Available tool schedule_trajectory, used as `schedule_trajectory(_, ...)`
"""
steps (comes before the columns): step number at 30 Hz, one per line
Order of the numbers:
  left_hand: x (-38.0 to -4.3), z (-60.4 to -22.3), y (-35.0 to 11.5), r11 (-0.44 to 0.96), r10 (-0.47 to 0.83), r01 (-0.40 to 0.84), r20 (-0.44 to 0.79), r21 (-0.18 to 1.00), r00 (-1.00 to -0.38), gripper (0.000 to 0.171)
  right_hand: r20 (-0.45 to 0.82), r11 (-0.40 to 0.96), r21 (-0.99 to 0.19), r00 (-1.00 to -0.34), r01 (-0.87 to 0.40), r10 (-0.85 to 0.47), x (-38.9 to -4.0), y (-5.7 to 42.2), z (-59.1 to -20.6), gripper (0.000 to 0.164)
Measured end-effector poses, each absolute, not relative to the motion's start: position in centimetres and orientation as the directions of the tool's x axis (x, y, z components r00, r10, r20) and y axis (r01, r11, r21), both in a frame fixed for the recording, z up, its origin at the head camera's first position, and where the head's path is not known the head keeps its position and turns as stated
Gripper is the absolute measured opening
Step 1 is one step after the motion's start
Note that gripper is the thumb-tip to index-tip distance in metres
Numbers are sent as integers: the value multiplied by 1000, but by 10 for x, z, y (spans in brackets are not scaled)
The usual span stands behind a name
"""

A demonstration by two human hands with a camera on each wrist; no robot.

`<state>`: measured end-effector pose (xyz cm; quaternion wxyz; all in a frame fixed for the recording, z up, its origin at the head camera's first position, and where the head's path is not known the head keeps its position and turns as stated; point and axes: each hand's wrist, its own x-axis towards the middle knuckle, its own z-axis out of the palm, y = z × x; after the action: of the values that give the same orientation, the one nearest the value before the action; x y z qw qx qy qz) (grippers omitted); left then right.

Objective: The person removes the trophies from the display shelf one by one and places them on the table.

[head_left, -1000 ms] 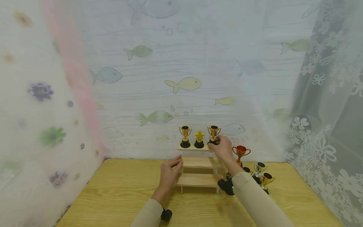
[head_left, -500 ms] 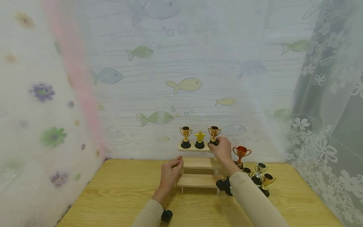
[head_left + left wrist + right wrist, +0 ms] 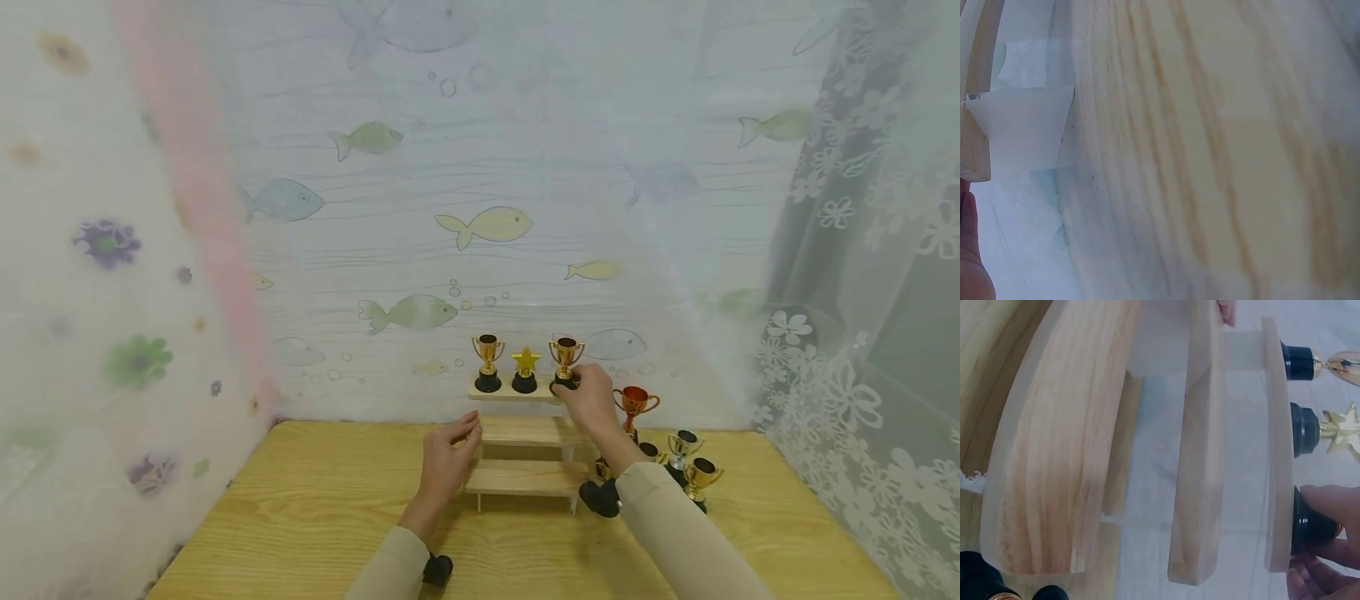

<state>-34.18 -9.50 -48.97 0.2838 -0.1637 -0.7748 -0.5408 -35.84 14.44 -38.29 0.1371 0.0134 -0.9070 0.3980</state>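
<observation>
gold trophy [image 3: 566,354], black base [image 3: 1309,522] pinched by right hand [image 3: 588,398]; left hand [image 3: 446,458] unclenched, touching wooden stand [image 3: 525,477].

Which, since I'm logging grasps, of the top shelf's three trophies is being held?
The right-end gold cup: the right hand grips its black base; the star trophy and left-end gold cup stand untouched.

Upright gold trophy [image 3: 566,354] on top shelf [image 3: 517,395]
</observation>
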Motion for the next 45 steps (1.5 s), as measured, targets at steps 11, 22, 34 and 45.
schedule_trajectory(11, -344, -490, -95, 364, -63, 560, 620, 744, -782, 20, 292, 707, -686, -955, -172, 51, -351, 154, -384, 45)
schedule_trajectory(22, -345, -489, -96, 375, -68, 544, 608, 751, -791, 20, 272, 735, -655, -962, -177, 10, -338, 161, -382, 42)
schedule_trajectory(34, -345, -493, -95, 358, -62, 554, 611, 752, -789, 21, 266, 712, -673, -964, -201, -20, -313, 164, -385, 49)
schedule_trajectory(45, -347, -492, -96, 346, -57, 541, 593, 767, -803, 21, 280, 706, -671, -959, -228, -43, -296, 173, -388, 37)
